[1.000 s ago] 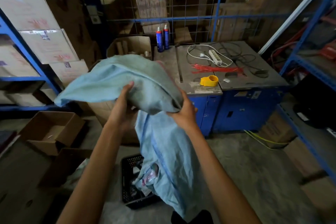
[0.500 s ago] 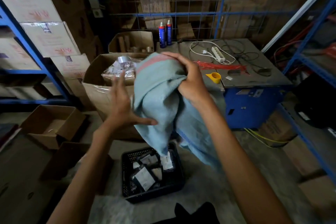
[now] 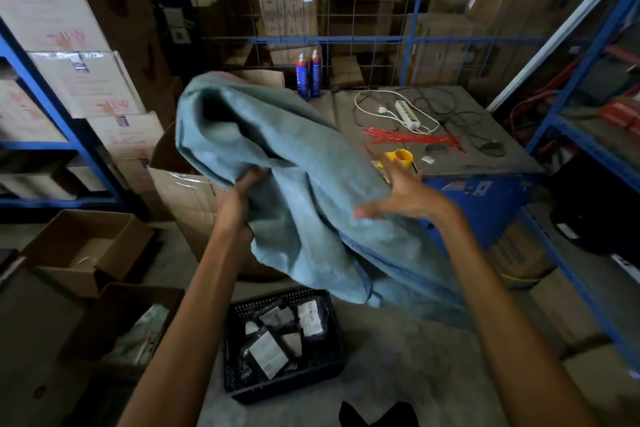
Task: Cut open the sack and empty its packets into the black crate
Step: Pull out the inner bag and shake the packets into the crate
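Head view: the left hand [image 3: 242,198] is clenched on a fold of the pale blue woven sack [image 3: 294,191], holding it up in the air above the floor. The right hand [image 3: 398,196] is spread wide, fingers apart, at the sack's right side; contact there is unclear. The sack's lower edge hangs above and right of the black crate [image 3: 332,362], where labelled packets [image 3: 268,354] lie. Bare concrete floor [image 3: 415,357] lies right of the crate; cardboard boxes [image 3: 86,246] crowd its left.
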